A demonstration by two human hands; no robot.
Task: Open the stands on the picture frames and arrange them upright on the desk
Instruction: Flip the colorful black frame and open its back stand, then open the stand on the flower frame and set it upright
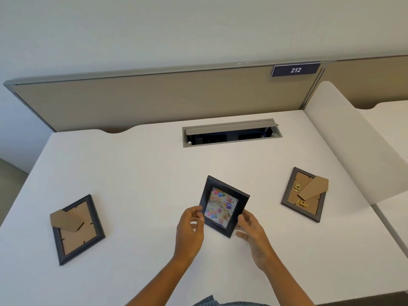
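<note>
Black frame [224, 206] w/ colourful balloon print; white desk [143, 173]; brown backing on side frames [77, 228]

- The middle frame [223, 206], dark with a "Happy Birthday" balloon picture, faces up and tilts, near the desk's [141, 164] front edge.
- The left frame [77, 230], dark blue, lies face down toward the left edge, its cardboard stand folded.
- The right frame [304, 194], grey-brown, lies face down toward the right edge, stand slightly raised.

Middle frame [223, 206]: dark, birthday picture facing up, tilted, held over the desk [143, 173]
Left hand [189, 228]: grips its left edge
Right hand [254, 233]: at its lower right edge
Left frame [77, 230]: face down
Right frame [305, 194]: face down
Sign [295, 70]: 212
</note>
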